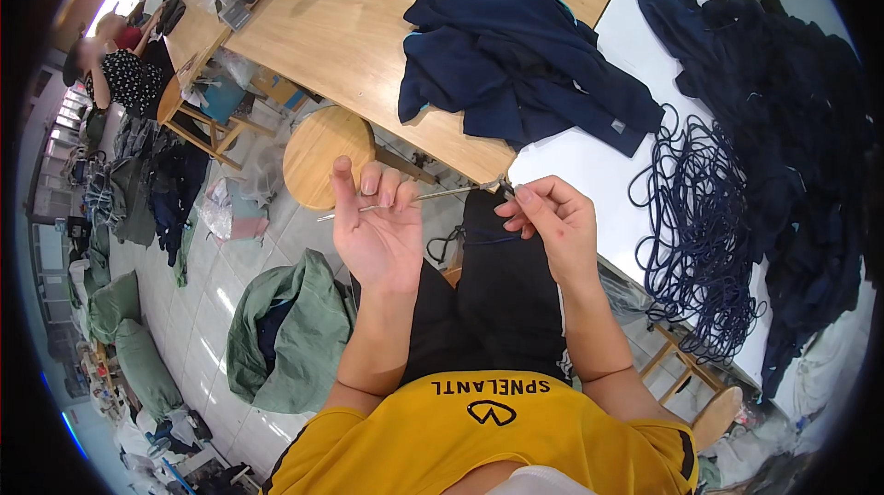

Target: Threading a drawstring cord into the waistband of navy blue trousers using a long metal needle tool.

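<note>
Over my lap a long thin metal rod [447, 193] runs between both hands, its pale tip sticking out to the left. My left hand [379, 242] is palm up, its fingers loosely curled on the rod near that tip. At the other end my right hand [554, 219] pinches the rod with thumb and fingertips, beside a small dark piece [505, 188] that I cannot make out. A thin dark cord [493, 242] lies across my black trousers below. Beyond the hands, a navy garment [516, 53] is spread on the wooden table.
On the white table [612, 209] at right lie a tangle of navy cord [691, 237] and a heap of dark garments [783, 127]. A round wooden stool [322, 150] stands ahead left. A green sack [290, 334] sits on the floor. Another person [124, 67] is at far left.
</note>
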`<state>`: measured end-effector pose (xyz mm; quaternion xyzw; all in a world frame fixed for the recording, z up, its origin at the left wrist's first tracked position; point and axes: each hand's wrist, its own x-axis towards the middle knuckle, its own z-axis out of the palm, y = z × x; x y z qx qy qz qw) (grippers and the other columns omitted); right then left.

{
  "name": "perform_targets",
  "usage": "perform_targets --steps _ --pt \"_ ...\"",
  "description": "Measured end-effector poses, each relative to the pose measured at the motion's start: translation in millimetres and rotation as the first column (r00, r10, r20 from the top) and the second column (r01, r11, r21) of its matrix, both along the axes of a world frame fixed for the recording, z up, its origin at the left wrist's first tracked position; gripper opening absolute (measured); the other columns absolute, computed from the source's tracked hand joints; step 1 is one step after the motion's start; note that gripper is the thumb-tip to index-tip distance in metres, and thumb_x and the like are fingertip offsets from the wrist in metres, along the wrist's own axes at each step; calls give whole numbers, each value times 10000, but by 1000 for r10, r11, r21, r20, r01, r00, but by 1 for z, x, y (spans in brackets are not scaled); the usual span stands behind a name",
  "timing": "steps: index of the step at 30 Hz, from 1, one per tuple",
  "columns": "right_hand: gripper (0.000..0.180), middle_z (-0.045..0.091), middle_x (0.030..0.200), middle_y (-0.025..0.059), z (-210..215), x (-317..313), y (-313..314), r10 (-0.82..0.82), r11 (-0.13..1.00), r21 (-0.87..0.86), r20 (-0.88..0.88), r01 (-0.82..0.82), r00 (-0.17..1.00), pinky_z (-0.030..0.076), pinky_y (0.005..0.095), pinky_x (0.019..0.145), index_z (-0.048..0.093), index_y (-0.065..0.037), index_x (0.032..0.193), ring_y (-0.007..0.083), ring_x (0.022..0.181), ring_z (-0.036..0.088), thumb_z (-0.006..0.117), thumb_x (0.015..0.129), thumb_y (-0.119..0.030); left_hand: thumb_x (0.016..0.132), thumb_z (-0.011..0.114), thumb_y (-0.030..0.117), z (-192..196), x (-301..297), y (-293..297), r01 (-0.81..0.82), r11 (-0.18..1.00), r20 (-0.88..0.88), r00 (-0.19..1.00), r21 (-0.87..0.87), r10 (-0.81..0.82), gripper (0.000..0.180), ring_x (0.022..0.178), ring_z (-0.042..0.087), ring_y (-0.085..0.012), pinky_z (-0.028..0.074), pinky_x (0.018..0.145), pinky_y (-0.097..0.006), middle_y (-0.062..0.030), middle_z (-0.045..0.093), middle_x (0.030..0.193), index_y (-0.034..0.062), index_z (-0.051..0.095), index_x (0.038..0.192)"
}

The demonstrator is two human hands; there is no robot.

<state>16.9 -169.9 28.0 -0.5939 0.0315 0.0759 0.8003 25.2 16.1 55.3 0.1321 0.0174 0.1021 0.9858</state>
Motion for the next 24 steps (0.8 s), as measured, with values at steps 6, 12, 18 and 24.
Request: perform_targets --steps 6,12,18,24 --pt "159 686 796 84 -1 3 -1 19 999 -27 -16 -20 1000 448 185 565 616 -10 913 89 651 619 589 899 -167 987 401 241 1 1 -3 15 1000 8 1000 3 -15 169 640 365 -119 326 590 -251 -10 398 743 128 508 1054" --pt "145 685 814 90 2 12 0 39 999 25 -13 -39 999 457 188 580 609 -8 943 93 664 622 589 897 -145 994 383 264 4 7 -4 61 996 65 996 65 -65 179 641 352 -114 326 593 -248 0 378 739 144 495 1064" --pt "288 655 963 150 -12 7 1 174 976 141 -22 -169 985 514 282 747 526 46 1182 177 854 638 489 948 -118 1000 357 306 -1 -4 -16 40 982 -24 999 182 -36 186 632 357 -113 318 584 -237 6 377 717 156 454 1049" --pt "211 655 959 79 -17 6 -14 267 954 169 -115 -246 957 484 255 816 608 33 1019 129 905 619 512 945 -139 1007 325 293 -8 -3 -22 127 947 9 991 294 -136 212 605 367 -122 313 586 -261 -22 410 688 116 442 1001"
